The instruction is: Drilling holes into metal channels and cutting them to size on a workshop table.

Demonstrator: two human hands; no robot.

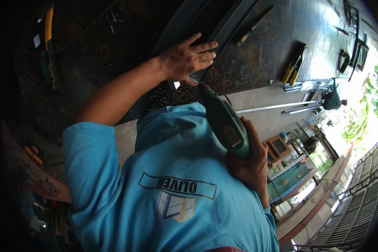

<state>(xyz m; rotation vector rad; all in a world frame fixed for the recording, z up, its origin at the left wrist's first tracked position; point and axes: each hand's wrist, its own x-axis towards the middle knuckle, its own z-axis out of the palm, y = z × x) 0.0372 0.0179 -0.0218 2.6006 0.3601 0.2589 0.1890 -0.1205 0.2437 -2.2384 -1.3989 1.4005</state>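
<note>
My left hand [185,58] lies over a long dark channel-shaped profile [227,23] on the workbench, fingers spread and stretched out. The thumb reaches down near the profile's near end. My right hand [252,159] is wrapped round the rear of a green power drill [221,119]. The drill points up and left, its dark nose close to the profile's near end beside my left thumb. Whether its tip touches the profile, I cannot make out. Pale shavings [157,98] are scattered on the bench around there.
On the dark bench [256,63] lie a long thin tool with a yellow handle [243,38], yellow-handled pliers [293,69], a yellow-and-black tool [49,46] and thin white pieces [114,21]. Metal bars [277,107], a fish tank [292,178] and another person [332,101] are at the right.
</note>
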